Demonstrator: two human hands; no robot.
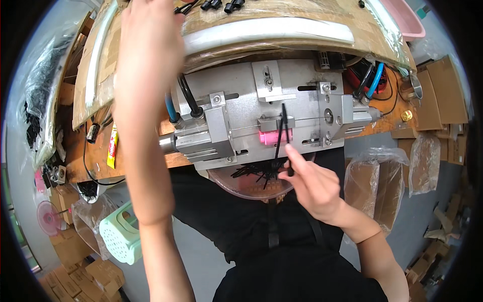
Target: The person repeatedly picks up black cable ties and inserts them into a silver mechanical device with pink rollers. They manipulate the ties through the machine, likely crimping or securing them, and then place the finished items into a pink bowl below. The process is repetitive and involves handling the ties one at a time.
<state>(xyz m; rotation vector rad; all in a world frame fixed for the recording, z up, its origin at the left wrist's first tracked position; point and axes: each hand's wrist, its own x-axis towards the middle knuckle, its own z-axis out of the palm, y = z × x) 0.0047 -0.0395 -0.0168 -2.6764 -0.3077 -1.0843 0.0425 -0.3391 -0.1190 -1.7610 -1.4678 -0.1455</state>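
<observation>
My right hand (317,189) is closed in a pinch on thin black rods (284,123), which stick up in front of a pink block (271,137) on the metal fixture (251,108). Below it, a clear shallow bowl (229,187) on my lap holds a heap of similar black rods (251,169). My left hand (151,25) reaches to the top edge of the view, over the cardboard-covered shelf (231,17). Motion smears it and its fingers are mostly cut off. Beside it lie small black fittings (211,4).
Metal clamp blocks stand left (211,138) and right (342,118) on the fixture, with black and blue hoses (375,80). A white padded strip (271,31) edges the shelf. A yellow-red packet (112,146) lies on the wooden bench. A green stool (121,234) and cardboard boxes (377,189) stand around.
</observation>
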